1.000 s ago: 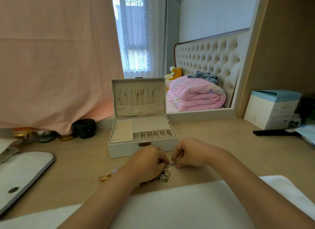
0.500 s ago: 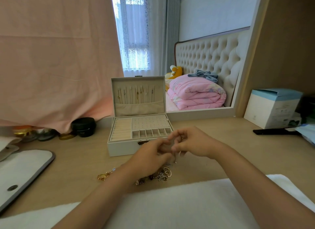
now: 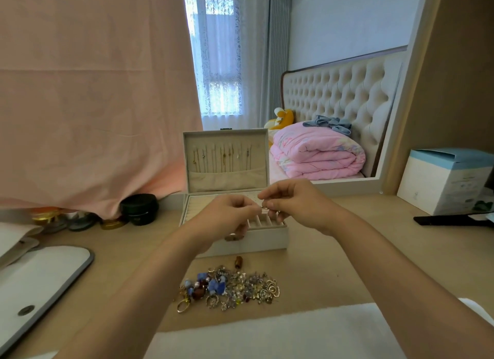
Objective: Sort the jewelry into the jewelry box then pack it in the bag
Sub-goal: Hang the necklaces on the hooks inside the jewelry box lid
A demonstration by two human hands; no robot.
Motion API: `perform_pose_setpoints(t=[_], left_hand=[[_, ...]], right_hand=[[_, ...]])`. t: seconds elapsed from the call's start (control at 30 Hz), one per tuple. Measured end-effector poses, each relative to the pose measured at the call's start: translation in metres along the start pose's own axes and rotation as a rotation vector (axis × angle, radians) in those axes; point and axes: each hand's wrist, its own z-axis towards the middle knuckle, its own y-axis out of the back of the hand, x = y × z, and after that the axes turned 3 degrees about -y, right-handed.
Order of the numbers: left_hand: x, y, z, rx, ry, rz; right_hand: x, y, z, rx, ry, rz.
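A white jewelry box point(image 3: 256, 242) stands open on the desk, with several thin chains hanging in its raised lid point(image 3: 226, 158). Above its front compartments my left hand point(image 3: 230, 214) and my right hand point(image 3: 296, 205) meet, and both pinch one small piece of jewelry point(image 3: 264, 208) between their fingertips. It is too small to tell what the piece is. A pile of mixed jewelry point(image 3: 230, 287) lies on the desk in front of the box, with blue beads, rings and small charms. A white bag point(image 3: 34, 286) with a grey edge lies flat at the left.
Dark and gold round jars point(image 3: 139, 209) sit under a pink cloth at the back left. A white and blue carton point(image 3: 446, 182) and a black flat object point(image 3: 451, 219) are at the right. A mirror stands behind the box. A white cloth point(image 3: 267, 334) covers the near edge.
Both hands have lifted from the pile on the desk to above the box's front, carrying a small piece between them. The pile now lies uncovered.
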Motion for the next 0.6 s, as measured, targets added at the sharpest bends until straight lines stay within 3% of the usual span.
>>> perform_pose_setpoints(t=[0.23, 0.47, 0.6], left_hand=[[-0.017, 0.026, 0.041, -0.082, -0.004, 0.096], [0.002, 0.042, 0.076, -0.178, -0.034, 0.483], [0.020, 0.048, 0.088, -0.159, 0.015, 0.561]], right_hand=[[0.004, 0.001, 0.038, -0.073, 0.022, -0.029], [-0.010, 0.000, 0.079, -0.126, 0.001, -0.074], [-0.023, -0.004, 0.099, -0.114, -0.008, -0.225]])
